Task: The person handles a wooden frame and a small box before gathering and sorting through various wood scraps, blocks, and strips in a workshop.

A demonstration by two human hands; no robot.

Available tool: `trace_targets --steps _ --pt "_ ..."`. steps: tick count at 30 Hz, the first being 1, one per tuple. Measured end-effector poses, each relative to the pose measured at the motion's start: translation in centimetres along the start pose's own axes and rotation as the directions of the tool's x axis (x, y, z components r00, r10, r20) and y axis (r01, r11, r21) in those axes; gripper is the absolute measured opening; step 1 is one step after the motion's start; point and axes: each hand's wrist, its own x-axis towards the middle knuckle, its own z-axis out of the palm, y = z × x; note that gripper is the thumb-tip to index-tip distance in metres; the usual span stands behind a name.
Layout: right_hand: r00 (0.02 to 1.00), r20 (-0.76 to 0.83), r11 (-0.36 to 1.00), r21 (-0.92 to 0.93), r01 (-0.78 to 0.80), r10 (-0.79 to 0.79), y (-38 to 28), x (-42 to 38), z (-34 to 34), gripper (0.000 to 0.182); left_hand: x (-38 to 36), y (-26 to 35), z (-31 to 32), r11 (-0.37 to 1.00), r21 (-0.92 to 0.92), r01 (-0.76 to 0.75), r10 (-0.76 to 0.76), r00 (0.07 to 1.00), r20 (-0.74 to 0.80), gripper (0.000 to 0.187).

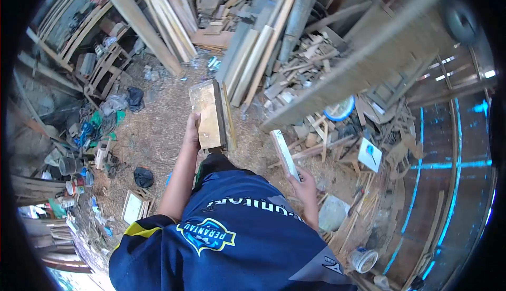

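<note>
My left hand [193,133] is closed round the left side of a thick wooden block [206,113], which looks like several pieces stacked together, held upright in front of my body. A thin yellowish strip [229,117] runs along the block's right side. To the right, my right hand [303,183] grips the lower end of a narrow, pale piece of wood [284,153] that points up and away from me. The two held pieces are apart. Some fingers of both hands are hidden behind the wood.
A big wooden beam [363,61] slants across the right side. Long planks [253,64] lean ahead, near a heap of offcuts [311,61]. A black bag [143,177] and a framed panel [133,207] lie at the left. A white bucket [363,260] stands at the lower right.
</note>
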Motion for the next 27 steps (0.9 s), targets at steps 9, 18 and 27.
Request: trace_targets --steps 9,18,27 --pt "0.97 -0.019 0.97 -0.035 0.24 -0.241 -12.0 19.4 18.8 0.034 8.4 20.2 -17.6 0.964 -0.051 -0.262 0.249 0.95 -0.19 0.076" --pt "0.957 0.087 0.958 -0.046 0.282 -0.277 -24.2 30.5 29.4 0.033 12.4 27.4 -23.6 0.844 -0.172 -0.507 0.372 0.786 -0.495 0.072" --pt "0.956 0.274 0.994 -0.006 0.107 -0.102 -33.6 48.4 41.6 0.038 22.9 30.8 -27.2 0.838 -0.22 -0.499 0.288 0.747 -0.599 0.069"
